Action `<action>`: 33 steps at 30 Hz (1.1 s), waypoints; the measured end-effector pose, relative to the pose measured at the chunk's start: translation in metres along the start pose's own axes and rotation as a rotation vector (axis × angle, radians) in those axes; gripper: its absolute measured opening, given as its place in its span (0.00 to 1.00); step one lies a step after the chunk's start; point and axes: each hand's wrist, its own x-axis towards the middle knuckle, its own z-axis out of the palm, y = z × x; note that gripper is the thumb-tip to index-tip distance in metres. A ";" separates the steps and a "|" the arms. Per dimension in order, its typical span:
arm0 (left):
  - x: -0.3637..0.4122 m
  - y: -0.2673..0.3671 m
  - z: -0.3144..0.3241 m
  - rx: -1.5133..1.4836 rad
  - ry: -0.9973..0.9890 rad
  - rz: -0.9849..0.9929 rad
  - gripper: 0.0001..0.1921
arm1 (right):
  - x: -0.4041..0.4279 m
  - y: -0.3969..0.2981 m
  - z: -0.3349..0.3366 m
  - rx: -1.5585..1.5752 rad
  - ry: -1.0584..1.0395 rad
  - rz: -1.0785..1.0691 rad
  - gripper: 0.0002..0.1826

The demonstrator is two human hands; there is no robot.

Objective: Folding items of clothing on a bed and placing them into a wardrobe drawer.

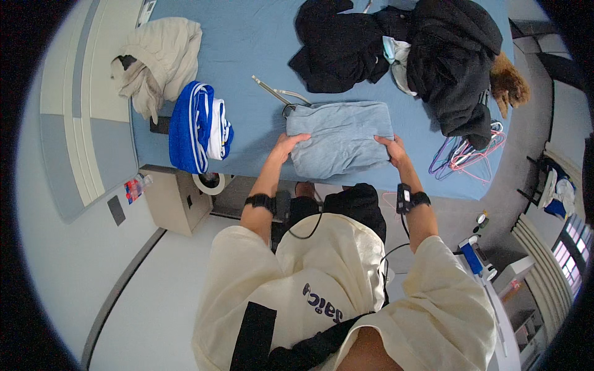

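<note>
A folded light blue garment lies near the front edge of the bed, its top creased. My left hand grips its left side, thumb on top and fingers hidden beneath. On the opposite side my right hand holds it the same way. Long, thin pale strips, perhaps cords, stick out from behind the garment's far left corner. To the left stands a folded stack with a blue garment with white stripes beside a white and blue one.
Beige clothing is heaped at the far left of the blue bedsheet. Black garments and a brown plush-like item lie at the far right. Tangled hangers rest at the right corner. A cabinet stands below left.
</note>
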 end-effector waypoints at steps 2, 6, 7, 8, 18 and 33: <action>-0.022 0.016 0.013 0.047 0.068 0.057 0.42 | -0.025 -0.008 -0.014 -0.066 -0.037 -0.110 0.29; -0.076 0.037 0.029 0.152 0.000 0.312 0.40 | -0.070 -0.013 -0.031 0.102 -0.043 -0.277 0.26; -0.080 0.035 0.039 0.156 0.015 0.384 0.38 | -0.074 -0.009 -0.040 0.061 -0.002 -0.300 0.27; -0.082 0.034 0.050 0.160 0.030 0.462 0.36 | -0.076 -0.007 -0.049 0.020 0.038 -0.330 0.27; -0.046 -0.019 0.171 1.439 0.223 1.349 0.30 | -0.059 0.021 0.006 -0.842 0.366 -1.021 0.29; 0.034 -0.021 0.157 1.464 -0.044 1.067 0.49 | -0.002 0.089 -0.013 -0.820 0.533 -0.867 0.42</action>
